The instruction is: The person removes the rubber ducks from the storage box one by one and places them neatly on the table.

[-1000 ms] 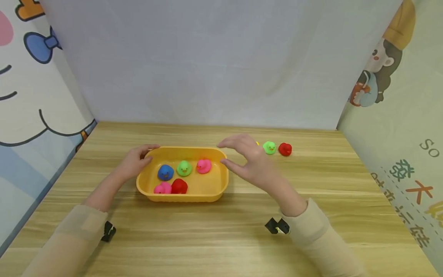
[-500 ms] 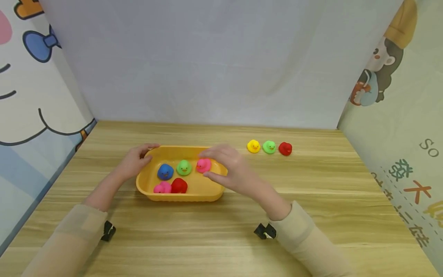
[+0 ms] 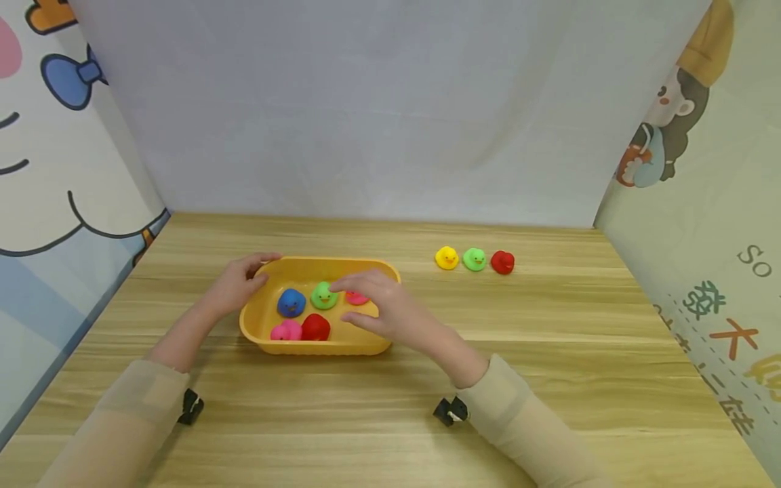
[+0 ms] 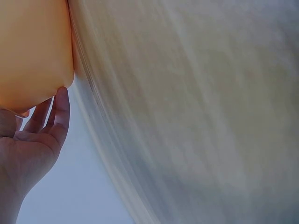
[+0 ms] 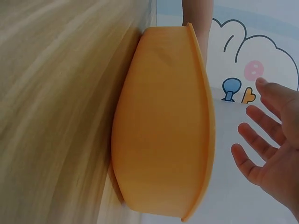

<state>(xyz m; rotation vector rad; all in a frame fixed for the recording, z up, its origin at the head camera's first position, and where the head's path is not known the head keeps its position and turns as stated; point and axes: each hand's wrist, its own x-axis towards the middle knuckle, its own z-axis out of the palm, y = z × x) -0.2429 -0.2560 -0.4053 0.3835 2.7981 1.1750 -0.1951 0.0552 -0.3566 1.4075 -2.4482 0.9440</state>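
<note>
An orange-yellow plastic basin [image 3: 329, 348] stands on the wooden table. My left hand [image 3: 236, 286] grips its left end; in the left wrist view the fingers [image 4: 62, 109] lie along the outer wall. Inside sit a blue rubber duck [image 3: 291, 303], a green duck [image 3: 324, 296], a red duck [image 3: 316, 328] and a pink duck [image 3: 287, 331]. A second pink duck [image 3: 356, 298] is partly hidden by my right hand [image 3: 390, 308]. That hand hovers over the basin's right part, thumb and fingers apart and holding nothing; the right wrist view shows it above the rim.
A yellow duck [image 3: 447, 257], a green duck [image 3: 474, 259] and a red duck [image 3: 503, 262] stand in a row on the table [image 3: 549, 318], right of the basin. A pale cloth [image 3: 390, 122] hangs behind the table, with printed panels at both sides.
My right hand has moved left from beside the basin to over it, uncovering the yellow duck and partly covering a pink one. The left hand and the basin have stayed put.
</note>
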